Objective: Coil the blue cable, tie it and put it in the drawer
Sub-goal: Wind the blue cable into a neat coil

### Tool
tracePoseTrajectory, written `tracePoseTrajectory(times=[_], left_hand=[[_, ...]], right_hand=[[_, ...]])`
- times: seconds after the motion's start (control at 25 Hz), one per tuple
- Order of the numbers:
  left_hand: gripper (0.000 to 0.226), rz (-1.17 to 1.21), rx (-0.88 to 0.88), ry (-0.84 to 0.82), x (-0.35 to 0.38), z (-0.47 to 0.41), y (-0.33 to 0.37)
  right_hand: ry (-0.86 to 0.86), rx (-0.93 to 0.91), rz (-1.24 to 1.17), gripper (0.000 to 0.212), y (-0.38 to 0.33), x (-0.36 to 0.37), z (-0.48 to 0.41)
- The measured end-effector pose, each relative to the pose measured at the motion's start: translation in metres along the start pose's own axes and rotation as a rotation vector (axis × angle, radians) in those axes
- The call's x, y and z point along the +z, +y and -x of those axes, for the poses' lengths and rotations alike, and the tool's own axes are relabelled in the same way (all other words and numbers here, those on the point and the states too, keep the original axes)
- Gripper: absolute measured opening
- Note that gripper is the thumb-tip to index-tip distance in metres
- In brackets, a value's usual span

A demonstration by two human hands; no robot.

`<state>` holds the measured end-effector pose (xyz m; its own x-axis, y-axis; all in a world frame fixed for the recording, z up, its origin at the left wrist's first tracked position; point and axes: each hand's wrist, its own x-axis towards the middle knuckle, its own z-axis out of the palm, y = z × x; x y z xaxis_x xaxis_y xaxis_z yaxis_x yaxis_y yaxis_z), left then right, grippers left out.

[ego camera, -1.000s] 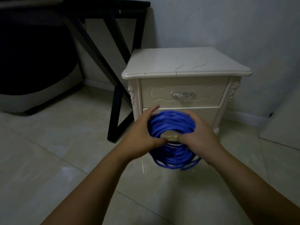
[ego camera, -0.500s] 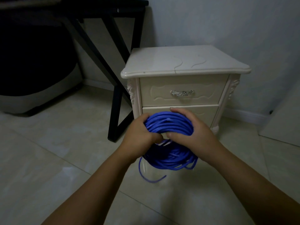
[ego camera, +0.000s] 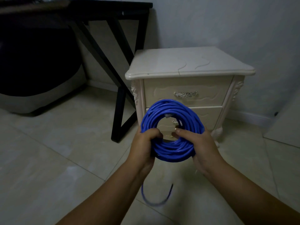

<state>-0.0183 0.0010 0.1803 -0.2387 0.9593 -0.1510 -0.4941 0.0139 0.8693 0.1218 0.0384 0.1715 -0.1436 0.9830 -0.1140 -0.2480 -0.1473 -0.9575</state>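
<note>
Holds one blue coiled plastic-sheathed cable before one cream two-drawer nightstand, both drawers closed; left hand and right hand both grasping it; one loose end dangling.

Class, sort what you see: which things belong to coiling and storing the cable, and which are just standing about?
For the job: blue cable; left hand and right hand gripping it; drawer, shut.
Standing about: black table; tiled floor.
</note>
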Motion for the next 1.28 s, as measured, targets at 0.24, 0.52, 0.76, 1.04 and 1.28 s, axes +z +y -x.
tracePoseTrajectory(times=[0.24, 0.52, 0.76, 1.04, 1.28], left_hand=[[0.051, -0.459, -0.059, -0.16, -0.011, -0.002, 0.022], [0.071, -1.232, 0.399, -0.457, -0.007, 0.008, 0.027], [0.037, -1.227, 0.37, -0.318, -0.007, 0.007, 0.02], [0.042, -0.821, 0.127, -0.118, -0.015, 0.003, 0.031], [0.04, -0.363, 0.095, 0.055, -0.012, 0.001, 0.024]], right_hand=[[0.044, 0.022, 0.244, 0.037, -0.017, -0.008, -0.002], [-0.248, -0.374, 1.23, 0.068, -0.023, 0.006, 0.02], [-0.283, -0.273, 1.182, 0.062, -0.028, 0.004, 0.019], [-0.322, 0.033, 0.605, 0.045, -0.028, -0.013, 0.005], [-0.078, 0.091, 0.168, 0.049, 0.0, 0.002, 0.004]])
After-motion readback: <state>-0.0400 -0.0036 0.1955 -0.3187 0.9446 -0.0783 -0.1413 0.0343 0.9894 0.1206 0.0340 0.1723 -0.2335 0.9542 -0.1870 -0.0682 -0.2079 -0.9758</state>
